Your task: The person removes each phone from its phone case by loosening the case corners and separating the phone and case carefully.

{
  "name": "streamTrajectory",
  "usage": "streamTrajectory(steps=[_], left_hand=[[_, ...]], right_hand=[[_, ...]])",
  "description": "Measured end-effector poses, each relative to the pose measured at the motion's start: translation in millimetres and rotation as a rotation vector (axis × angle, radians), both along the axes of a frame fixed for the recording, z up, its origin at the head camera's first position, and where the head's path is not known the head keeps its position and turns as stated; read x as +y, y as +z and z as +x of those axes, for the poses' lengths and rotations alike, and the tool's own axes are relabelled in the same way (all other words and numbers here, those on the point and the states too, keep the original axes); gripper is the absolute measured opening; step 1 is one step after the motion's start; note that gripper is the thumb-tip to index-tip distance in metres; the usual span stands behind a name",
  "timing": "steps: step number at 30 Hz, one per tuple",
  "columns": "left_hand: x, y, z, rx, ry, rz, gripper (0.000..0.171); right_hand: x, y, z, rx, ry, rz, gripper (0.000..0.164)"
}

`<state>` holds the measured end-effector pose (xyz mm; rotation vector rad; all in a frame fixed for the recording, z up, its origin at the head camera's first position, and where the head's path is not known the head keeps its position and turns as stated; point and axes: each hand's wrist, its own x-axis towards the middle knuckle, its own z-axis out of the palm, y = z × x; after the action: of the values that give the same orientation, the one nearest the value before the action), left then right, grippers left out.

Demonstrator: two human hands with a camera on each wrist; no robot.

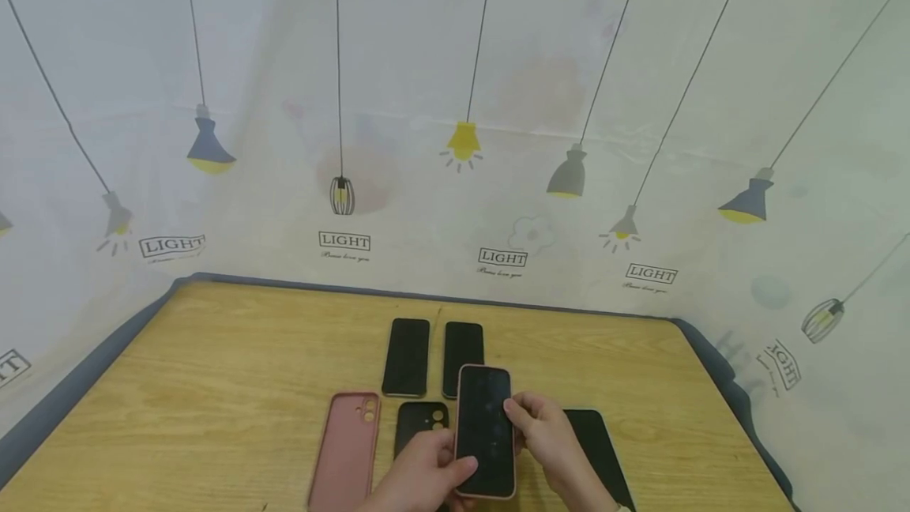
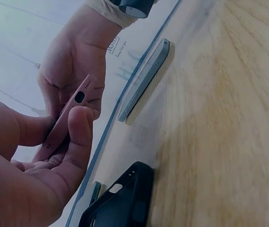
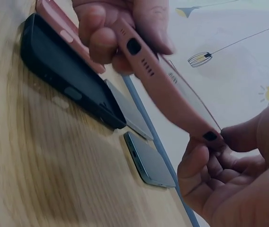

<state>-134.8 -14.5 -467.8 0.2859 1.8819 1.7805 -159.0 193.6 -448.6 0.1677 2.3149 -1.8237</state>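
Both hands hold a smartphone in a pink case, its dark screen [image 1: 486, 425] facing up in the head view. My left hand [image 1: 424, 466] grips the lower left, with the thumb over the screen's lower corner. At the upper right edge, my right hand [image 1: 550, 434] pinches the phone between thumb and fingers. The pink case's side wall [image 3: 170, 101], with its cutouts, bows outward along the phone's edge in the right wrist view. Just left of the phone, a black phone case [image 1: 412, 421] lies on the table, partly hidden by the left hand.
An empty pink phone case [image 1: 346, 449] lies at the left on the wooden table [image 1: 213, 385]. Behind the hands lie two dark-screened phones, the left phone [image 1: 407, 358] and the right phone [image 1: 464, 346]. Another dark-screened device [image 1: 597, 449] lies beside the right forearm. Lamp-printed cloth [image 1: 426, 62] surrounds the table.
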Motion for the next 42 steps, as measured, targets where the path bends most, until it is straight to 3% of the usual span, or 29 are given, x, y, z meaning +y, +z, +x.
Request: streamTrajectory(steps=[10, 14, 21, 29, 35, 42], left_hand=[[1.1, -0.3, 3.6, -0.011, 0.033, 0.041, 0.018], [0.8, -0.7, 5.0, -0.017, 0.028, 0.048, 0.019], [-2.0, -6.1, 2.5, 0.124, 0.011, -0.012, 0.017], [-1.6, -8.1, 2.8, 0.113, 0.023, -0.035, 0.015], [-1.0, -9.4, 4.3, 0.095, 0.04, -0.054, 0.014], [-0.4, -13.7, 2.8, 0.151, -0.004, -0.114, 0.009]], right_hand=[[-1.7, -4.2, -5.5, 0.107, -0.083, 0.093, 0.028], [4.4, -2.9, -10.4, 0.1, -0.068, 0.075, 0.028], [25.4, 6.1, -16.9, 0.05, 0.127, -0.057, 0.031], [41.9, 7.6, -20.7, 0.051, 0.35, -0.125, 0.031], [45.8, 7.5, -22.5, 0.034, 0.423, -0.16, 0.026], [48.4, 10.6, -28.5, 0.011, 0.465, -0.113, 0.027]])
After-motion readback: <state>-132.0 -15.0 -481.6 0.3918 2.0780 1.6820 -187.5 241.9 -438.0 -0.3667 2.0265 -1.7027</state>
